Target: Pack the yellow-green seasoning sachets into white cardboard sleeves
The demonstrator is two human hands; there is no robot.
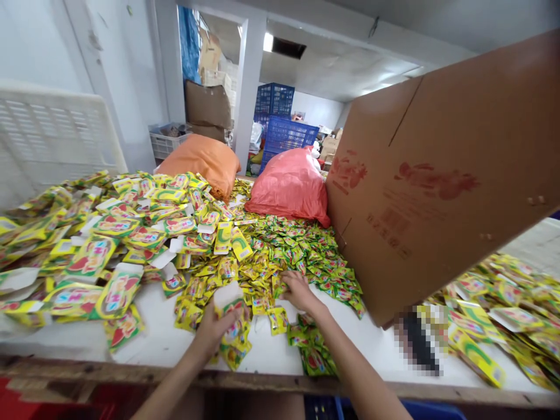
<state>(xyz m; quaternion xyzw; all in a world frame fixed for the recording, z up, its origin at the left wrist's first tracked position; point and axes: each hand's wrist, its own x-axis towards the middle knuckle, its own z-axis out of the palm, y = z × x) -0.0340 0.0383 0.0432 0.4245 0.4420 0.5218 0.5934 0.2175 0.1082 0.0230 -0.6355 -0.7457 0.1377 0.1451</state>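
My left hand [213, 328] is closed around a small yellow-and-green carton [231, 321] with a white flap standing up at its top. Watermelon pictures and colourful lettering mark cartons of this kind. Yellow sachets lie against its lower end; whether they are inside it I cannot tell. To the right, my right hand [301, 291] reaches over the edge of the yellow sachets [258, 274], its fingers apart and touching the pile. A single yellow sachet [277, 321] lies just below it. Green sachets [311, 350] form a small heap near the table edge, beside my right forearm.
Many cartons [144, 236] are heaped at left, with more cartons [481, 332] at right. A large cardboard box [429, 175] leans over the table's right side. Behind the green sachets [306, 251] sit a red sack [289, 184] and an orange sack [201, 160]. Blue crates [289, 133] stand farther back.
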